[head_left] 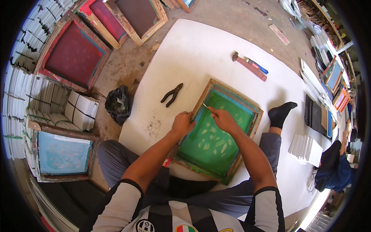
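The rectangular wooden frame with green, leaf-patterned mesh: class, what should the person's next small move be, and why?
Probably press the slim, pale tool against the left rail of the rectangular wooden frame: the right hand grips the tool with its tip pointing at that rail, while the left hand is at the same rail, nearer the body, seemingly steadying it.

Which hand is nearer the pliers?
Left. The left hand is at the wooden frame, just below and right of the pliers in view; the right hand is farther right, over the green mesh.
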### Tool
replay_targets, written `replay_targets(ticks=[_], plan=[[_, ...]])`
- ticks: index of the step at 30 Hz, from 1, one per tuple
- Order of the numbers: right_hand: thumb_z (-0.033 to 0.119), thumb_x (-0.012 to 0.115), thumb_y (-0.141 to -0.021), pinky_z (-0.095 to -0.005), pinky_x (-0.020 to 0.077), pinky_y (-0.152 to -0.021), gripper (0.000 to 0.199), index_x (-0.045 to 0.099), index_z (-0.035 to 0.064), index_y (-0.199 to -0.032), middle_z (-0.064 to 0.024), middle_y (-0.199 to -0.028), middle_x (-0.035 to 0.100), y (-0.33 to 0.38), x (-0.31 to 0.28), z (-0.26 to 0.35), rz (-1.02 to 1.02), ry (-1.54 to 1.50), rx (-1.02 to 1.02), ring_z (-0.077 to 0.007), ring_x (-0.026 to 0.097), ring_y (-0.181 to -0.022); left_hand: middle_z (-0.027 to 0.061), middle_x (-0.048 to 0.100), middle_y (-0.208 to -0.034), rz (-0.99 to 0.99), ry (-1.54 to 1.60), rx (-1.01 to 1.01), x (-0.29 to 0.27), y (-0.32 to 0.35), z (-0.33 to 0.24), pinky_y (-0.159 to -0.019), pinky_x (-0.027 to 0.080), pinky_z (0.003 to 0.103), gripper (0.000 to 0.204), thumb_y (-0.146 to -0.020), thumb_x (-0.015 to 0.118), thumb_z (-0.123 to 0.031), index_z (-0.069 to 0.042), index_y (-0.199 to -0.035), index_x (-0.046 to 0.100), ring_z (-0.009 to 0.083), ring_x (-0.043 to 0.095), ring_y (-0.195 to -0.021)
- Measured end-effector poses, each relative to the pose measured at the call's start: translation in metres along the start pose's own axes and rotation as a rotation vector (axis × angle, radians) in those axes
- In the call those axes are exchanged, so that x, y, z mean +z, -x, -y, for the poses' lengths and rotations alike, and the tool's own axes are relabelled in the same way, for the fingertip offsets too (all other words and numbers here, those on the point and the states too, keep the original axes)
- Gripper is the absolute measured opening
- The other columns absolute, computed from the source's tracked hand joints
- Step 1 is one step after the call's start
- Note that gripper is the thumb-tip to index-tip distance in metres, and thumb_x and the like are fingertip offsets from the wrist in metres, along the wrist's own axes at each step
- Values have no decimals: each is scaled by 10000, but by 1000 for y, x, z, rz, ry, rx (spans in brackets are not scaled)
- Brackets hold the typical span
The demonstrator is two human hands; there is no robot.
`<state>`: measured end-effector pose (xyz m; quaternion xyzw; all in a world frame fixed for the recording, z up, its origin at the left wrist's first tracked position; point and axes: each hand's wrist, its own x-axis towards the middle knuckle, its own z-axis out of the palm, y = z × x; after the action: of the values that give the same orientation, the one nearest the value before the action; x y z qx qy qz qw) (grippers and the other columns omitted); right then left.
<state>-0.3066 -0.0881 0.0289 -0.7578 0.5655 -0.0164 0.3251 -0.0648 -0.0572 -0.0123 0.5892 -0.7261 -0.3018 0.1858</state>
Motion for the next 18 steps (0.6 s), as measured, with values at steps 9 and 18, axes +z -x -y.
replay_targets(ticks=[9,18], plan=[[224,566,-1042,-458,544,-779,427,603,252,-1466,-187,-950,722,-14,6,-31,67,-469,22,-337,704,-882,220,654,-901,15,9,-16,-1,1,0,-810,540,501,413,-786,802,-227,30,-1085,680,424,667,-881],[246,568,-1073,-304,476,-585,426,579,211,-1497,-1,-768,600,-12,23,-39,24,-698,95,-122,533,-626,206,649,-851,-12,38,31,-4,2,0,-754,524,484,471,-770,818,-230,25,-1152,709,408,669,-824]])
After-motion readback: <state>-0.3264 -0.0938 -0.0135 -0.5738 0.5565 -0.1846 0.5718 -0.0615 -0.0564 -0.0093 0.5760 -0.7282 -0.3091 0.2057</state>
